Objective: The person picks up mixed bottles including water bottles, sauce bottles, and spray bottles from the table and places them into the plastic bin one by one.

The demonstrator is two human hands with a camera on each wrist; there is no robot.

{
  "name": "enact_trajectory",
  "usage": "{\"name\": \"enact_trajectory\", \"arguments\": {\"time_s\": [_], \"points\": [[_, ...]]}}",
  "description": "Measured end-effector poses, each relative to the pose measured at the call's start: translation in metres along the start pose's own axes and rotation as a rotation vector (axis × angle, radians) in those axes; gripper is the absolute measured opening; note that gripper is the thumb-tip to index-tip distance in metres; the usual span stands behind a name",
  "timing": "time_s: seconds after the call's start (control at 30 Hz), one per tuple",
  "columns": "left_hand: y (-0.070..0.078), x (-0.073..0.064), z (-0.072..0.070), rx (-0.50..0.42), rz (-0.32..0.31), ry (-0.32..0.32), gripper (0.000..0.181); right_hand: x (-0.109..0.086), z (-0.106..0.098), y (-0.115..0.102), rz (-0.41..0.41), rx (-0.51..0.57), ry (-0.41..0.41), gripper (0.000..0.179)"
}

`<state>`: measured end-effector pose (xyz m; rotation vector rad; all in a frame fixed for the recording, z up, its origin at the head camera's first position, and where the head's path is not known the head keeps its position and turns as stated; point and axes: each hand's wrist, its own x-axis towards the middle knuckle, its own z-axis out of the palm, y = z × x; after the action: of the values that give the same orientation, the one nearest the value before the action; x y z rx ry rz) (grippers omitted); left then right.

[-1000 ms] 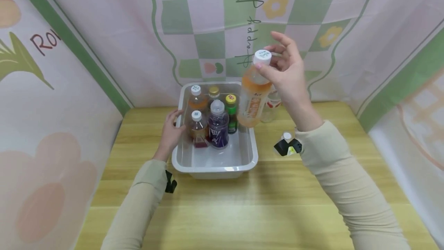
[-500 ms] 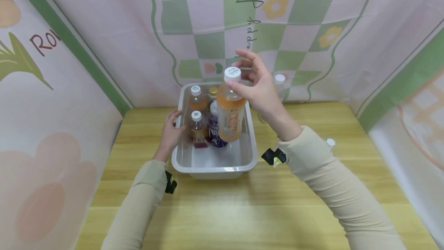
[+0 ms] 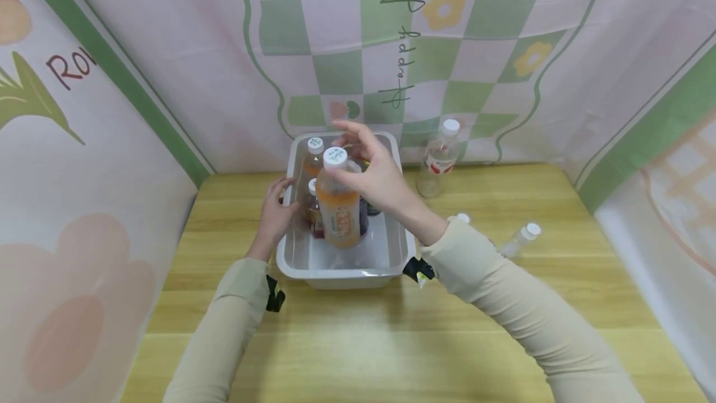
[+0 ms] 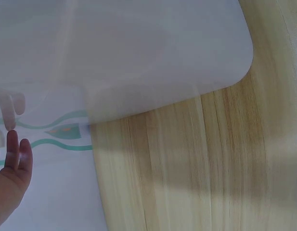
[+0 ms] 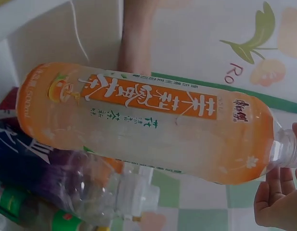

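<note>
My right hand (image 3: 380,182) pinches the white cap of a clear tea bottle with an orange label (image 3: 341,219) and holds it upright over the grey-white plastic tub (image 3: 292,269). In the right wrist view the tea bottle (image 5: 148,125) lies across the picture, its neck at my fingers. My left hand (image 3: 276,213) holds the tub's left rim, thumb over the edge; in the left wrist view its fingers (image 4: 12,149) touch the outer wall. Inside the tub stand another white-capped bottle (image 3: 314,157), a purple-labelled bottle (image 5: 28,149) and a green-labelled bottle (image 5: 66,219), partly hidden.
To the right of the tub a clear white-capped bottle (image 3: 439,163) stands near the curtain. Closer to my right sleeve are a small clear bottle (image 3: 523,238) and another white cap (image 3: 462,218), partly covered. The wooden table (image 3: 347,341) meets a patterned curtain (image 3: 335,73) behind.
My right hand has carried the tea bottle leftward and down, from above the tub's right edge to over its middle. My left hand has stayed at the rim.
</note>
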<state>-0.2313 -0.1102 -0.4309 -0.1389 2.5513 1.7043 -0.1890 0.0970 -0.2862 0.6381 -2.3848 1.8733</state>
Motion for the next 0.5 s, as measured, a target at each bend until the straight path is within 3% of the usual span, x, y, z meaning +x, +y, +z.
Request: {"name": "enact_trajectory", "arguments": {"time_s": [0.5], "points": [[-0.001, 0.000, -0.001, 0.013, 0.020, -0.002, 0.057, -0.005, 0.028, 0.021, 0.107, -0.003, -0.079, 0.066]]}}
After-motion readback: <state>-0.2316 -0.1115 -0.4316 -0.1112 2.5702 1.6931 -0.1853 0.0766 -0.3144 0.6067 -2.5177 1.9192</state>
